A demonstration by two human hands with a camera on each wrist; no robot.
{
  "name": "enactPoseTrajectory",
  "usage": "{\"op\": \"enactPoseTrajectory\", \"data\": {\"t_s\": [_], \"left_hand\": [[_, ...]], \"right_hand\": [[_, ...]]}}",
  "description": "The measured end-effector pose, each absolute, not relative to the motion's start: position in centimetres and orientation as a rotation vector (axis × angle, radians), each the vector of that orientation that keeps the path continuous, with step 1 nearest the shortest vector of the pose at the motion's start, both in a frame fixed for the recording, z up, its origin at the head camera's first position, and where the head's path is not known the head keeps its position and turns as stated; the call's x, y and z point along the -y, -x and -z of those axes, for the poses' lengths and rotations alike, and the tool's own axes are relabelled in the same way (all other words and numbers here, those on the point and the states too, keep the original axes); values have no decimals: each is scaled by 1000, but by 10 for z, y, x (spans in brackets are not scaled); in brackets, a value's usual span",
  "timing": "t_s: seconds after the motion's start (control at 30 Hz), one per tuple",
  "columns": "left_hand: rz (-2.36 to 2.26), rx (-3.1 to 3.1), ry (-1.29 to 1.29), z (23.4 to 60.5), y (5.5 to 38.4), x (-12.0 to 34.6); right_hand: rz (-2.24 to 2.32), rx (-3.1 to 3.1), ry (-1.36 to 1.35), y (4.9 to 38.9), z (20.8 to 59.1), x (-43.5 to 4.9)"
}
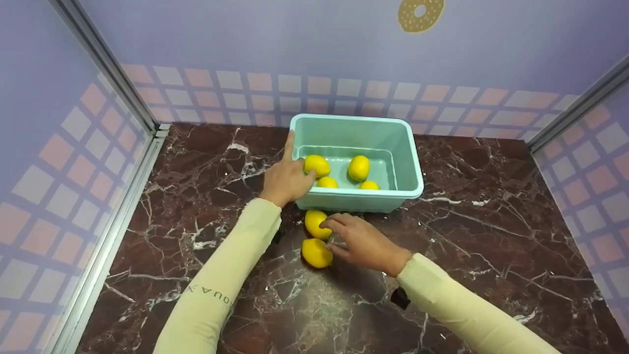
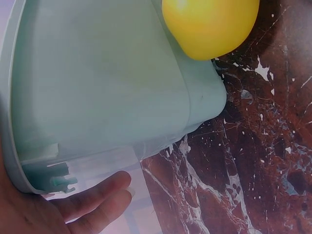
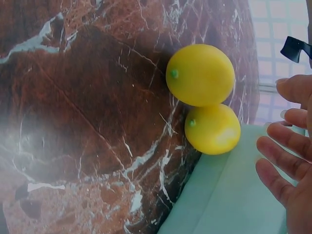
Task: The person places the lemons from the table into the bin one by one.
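Observation:
A light green plastic bin (image 1: 357,193) stands near the back wall with several lemons inside, among them one lemon (image 1: 359,168) toward its middle. My left hand (image 1: 289,179) holds the bin's left rim, thumb over the inner side and fingers (image 2: 105,202) along the outside. Two more lemons lie touching on the table in front of the bin: a farther lemon (image 1: 316,223) and a nearer lemon (image 1: 317,253). Over their right side hovers my right hand (image 1: 364,242), its fingers loosely bent and apart. The right wrist view shows a gap between those fingers and both lemons (image 3: 201,75).
The table (image 1: 471,246) is dark red marble with white veins. Purple walls with a pink and white tile pattern (image 1: 319,85) enclose it at the back and both sides. A metal rail (image 1: 118,221) runs along the left edge.

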State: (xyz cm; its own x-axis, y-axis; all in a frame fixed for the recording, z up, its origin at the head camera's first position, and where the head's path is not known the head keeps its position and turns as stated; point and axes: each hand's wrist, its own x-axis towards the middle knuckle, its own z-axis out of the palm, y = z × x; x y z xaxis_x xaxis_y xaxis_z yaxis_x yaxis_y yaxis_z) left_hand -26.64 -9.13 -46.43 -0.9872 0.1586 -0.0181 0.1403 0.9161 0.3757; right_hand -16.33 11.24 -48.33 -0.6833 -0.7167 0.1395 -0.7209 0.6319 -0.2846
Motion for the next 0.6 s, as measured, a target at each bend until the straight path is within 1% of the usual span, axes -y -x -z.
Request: {"op": "enactPoseTrajectory", "data": {"t_s": [0.6], "left_hand": [[-561,-3038,-250,465,266,91]], "right_hand": [[-575,2920,-1266,157,495,-105]]}}
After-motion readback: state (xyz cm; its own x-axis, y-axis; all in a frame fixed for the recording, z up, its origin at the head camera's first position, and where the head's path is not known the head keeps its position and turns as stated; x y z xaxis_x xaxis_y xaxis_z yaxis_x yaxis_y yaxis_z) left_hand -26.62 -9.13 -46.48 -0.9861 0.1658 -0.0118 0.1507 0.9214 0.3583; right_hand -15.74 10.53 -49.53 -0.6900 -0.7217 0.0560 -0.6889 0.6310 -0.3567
